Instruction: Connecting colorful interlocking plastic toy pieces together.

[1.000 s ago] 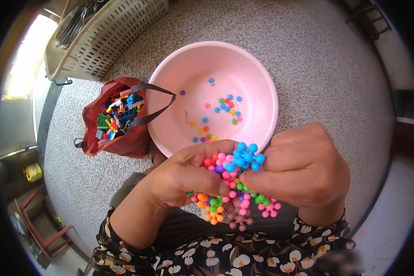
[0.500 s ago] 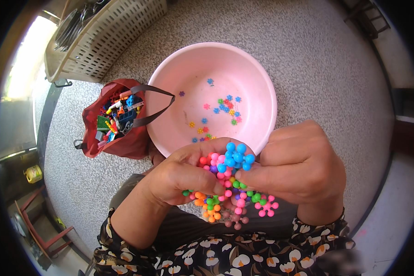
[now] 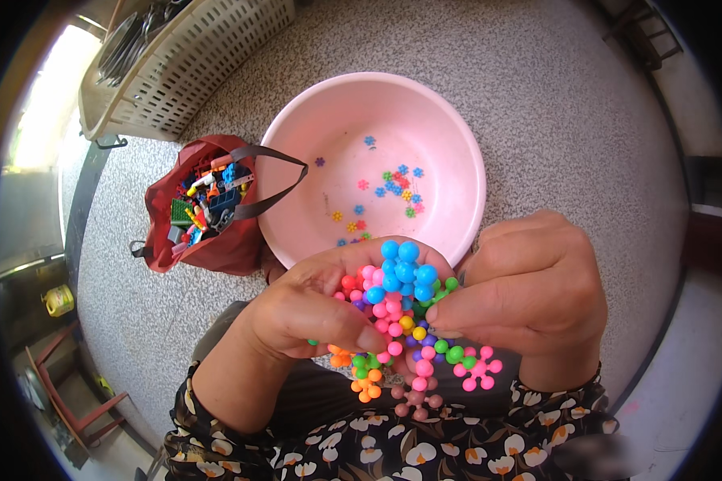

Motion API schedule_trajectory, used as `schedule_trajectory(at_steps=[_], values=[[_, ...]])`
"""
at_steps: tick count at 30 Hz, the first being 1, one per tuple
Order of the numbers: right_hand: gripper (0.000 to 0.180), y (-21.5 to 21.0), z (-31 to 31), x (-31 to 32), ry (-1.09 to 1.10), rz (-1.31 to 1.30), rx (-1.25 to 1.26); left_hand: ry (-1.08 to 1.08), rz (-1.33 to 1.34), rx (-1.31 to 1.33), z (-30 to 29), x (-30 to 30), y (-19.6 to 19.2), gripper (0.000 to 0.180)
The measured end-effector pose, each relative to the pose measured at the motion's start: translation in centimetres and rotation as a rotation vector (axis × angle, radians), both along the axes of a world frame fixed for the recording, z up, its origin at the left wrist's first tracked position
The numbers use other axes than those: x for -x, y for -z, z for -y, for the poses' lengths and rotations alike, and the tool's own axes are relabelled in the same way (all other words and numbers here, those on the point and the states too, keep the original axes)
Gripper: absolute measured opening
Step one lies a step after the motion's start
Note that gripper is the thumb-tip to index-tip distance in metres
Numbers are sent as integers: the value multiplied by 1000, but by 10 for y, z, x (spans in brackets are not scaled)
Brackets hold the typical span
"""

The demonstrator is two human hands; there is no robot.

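floor: speckled grey stone-look floor (image 3: 586,120), person seated over it, flower-print sleeves at the lower edge
landmark: pink basin (image 3: 457,136), round, shallow, sits on the floor straight ahead of the person
basin contents: a scatter of small loose flower-shaped pieces (image 3: 397,186), mixed colours, mostly right of the basin's centre; rest of the bowl bare
cluster: joined bunch of knobbly plastic pieces (image 3: 401,309), blue on top, pink, red, orange, green and yellow lower down; held in the air just below the basin's near rim, close to the person's chest
left hand: left hand (image 3: 301,313) closed around the cluster from its left side, thumb laid across the front, fingers curled under; likely cradling the weight so the bunch stays put
right hand: right hand (image 3: 529,293) clenched on the cluster's right side, fingertips pinching near the green and yellow pieces; reads as pressing or seating a piece while the other hand steadies
why near basin: cluster kept over the rim side, so loose pieces are within reach, a dropped one may land in the bowl
bag: dark red bag (image 3: 217,240) left of the basin, open top, full of small building bricks, strap touching the basin's rim
crate: pale slotted crate (image 3: 208,56) up-left of the basin, well apart
change: blue top of the cluster sits a little lower and more central than half a second ago; hands closer together; basin and bag unchanged
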State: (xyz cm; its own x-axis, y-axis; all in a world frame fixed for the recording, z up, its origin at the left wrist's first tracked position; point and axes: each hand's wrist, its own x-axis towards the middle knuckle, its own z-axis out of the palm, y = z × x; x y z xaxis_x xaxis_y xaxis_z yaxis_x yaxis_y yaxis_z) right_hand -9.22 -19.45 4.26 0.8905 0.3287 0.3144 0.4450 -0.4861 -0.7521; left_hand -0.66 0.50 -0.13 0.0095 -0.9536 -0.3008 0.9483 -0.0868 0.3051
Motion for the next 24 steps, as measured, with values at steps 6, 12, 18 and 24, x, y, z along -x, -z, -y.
schedule_trajectory(at_steps=[6,12,18,24], values=[[17,4,-1,0,200,-24,-119,-12,-18,62,-3,0,4,69],[25,4,1,0,89,-35,-155,-32,-60,112,-4,0,1,72],[29,5,-2,1,179,-104,-108,4,50,40,-6,-3,-3,70],[26,5,-4,2,179,-140,-20,-5,51,7,-7,-3,-3,70]])
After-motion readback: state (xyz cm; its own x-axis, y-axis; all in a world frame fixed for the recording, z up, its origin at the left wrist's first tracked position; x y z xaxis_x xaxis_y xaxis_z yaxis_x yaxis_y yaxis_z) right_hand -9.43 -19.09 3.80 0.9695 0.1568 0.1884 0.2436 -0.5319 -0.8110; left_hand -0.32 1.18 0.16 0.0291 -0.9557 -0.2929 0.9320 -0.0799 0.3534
